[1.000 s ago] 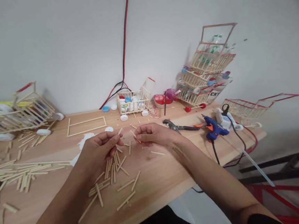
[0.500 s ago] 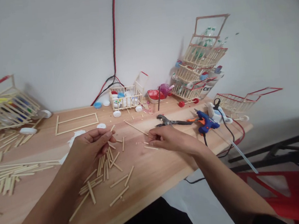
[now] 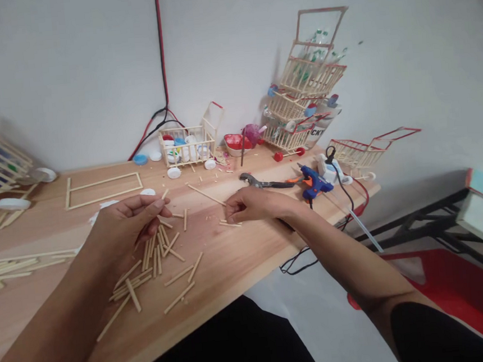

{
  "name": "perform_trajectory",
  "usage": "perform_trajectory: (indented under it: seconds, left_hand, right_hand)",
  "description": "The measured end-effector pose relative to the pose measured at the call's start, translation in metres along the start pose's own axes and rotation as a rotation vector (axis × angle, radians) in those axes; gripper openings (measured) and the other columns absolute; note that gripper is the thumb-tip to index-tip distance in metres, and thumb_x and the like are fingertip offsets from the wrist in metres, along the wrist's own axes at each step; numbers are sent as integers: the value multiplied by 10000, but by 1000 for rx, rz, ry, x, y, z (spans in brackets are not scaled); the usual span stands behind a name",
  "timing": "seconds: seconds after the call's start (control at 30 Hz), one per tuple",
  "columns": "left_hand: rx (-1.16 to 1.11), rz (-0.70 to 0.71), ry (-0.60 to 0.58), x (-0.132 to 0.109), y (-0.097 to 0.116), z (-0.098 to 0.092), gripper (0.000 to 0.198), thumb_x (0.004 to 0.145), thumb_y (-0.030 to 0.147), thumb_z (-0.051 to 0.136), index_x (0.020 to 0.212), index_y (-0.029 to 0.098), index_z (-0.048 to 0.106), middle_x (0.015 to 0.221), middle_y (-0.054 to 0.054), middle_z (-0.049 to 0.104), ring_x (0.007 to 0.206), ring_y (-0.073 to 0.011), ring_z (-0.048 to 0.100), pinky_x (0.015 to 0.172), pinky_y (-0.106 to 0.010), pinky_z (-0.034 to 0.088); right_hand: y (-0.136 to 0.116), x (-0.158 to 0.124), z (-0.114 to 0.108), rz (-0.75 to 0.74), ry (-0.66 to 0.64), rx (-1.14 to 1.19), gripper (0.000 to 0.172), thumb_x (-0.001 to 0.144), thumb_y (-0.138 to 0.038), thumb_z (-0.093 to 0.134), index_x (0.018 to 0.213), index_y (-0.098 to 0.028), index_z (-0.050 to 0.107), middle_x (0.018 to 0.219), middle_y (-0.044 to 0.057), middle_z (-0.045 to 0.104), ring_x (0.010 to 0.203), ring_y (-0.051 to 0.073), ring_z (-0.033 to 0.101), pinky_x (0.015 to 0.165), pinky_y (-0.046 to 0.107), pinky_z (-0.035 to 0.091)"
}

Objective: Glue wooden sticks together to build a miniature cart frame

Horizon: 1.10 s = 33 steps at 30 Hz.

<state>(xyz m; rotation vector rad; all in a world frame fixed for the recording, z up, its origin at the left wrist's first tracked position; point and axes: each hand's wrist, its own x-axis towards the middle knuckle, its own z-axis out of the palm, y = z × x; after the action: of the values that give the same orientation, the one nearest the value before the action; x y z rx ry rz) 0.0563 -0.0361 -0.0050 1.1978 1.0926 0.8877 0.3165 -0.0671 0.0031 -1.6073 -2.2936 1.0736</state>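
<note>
My left hand hovers over a scatter of short wooden sticks and pinches one short stick between thumb and fingers. My right hand rests knuckles-up on the wooden table, fingers curled at the end of a long thin stick that lies slanting away toward the back. A short stick lies just in front of that hand. Whether the right fingers grip the long stick is hard to see.
Pliers and a blue glue gun with its cable lie right of my right hand. A stick rectangle frame, a small stick cart with bottle caps and stacked stick carts stand at the back. More sticks lie left.
My right hand has moved away from the left, down onto the table, and the long stick it held now lies on the surface. The view has swung to the right.
</note>
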Motion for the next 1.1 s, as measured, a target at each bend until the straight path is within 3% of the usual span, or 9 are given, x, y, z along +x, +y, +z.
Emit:
perform_trajectory:
  seconds: [0.17,0.33,0.43,0.57,0.7,0.93,1.1]
  left_hand:
    - [-24,-9,19,2,0,0,156,676,257,721,728,126,656,496,29,554,396,-31,393,344,-143,221]
    - [-23,-14,4,4,-4,-1,195,673,293,731,777,143,661,432,56,503,363,-39,359,336,-152,201]
    - [-37,12,8,5,-6,-1,206,675,323,729,732,140,653,452,45,522,382,-36,367,348,-143,207]
    - [-62,37,-12,3,-3,0,204,670,318,736,718,142,645,491,31,548,403,-43,375,367,-149,240]
    - [-53,48,13,1,1,-3,209,701,344,717,719,148,649,535,16,572,407,-49,384,364,-161,236]
    - [-64,74,23,2,-1,-7,209,724,350,705,732,145,659,661,-5,609,448,-37,388,397,-163,252]
    - [-55,54,-27,2,0,-4,215,751,361,681,717,150,662,559,21,529,447,-48,368,399,-169,236]
  right_hand:
    - [-5,1,-2,23,-24,-30,93,739,-137,544,745,-132,636,686,-1,601,650,94,521,565,196,339]
    - [1,-1,-1,6,-5,-13,89,762,-180,555,750,-136,630,672,-9,579,618,86,484,550,198,328]
    - [-9,3,1,-47,144,-1,137,807,-250,543,784,-138,619,655,-15,551,594,84,450,538,201,314]
    - [-42,18,11,-190,394,143,125,836,-260,516,799,-155,571,665,-30,531,593,75,441,545,194,319]
    - [-68,38,21,-262,528,156,101,831,-246,519,799,-166,573,671,-34,540,598,74,440,549,196,312]
    - [-60,55,27,-279,633,189,121,827,-264,544,772,-164,587,632,-38,525,553,68,385,541,200,304]
    - [-55,53,28,-285,602,215,117,823,-237,542,749,-158,588,617,-46,520,545,58,386,533,192,300]
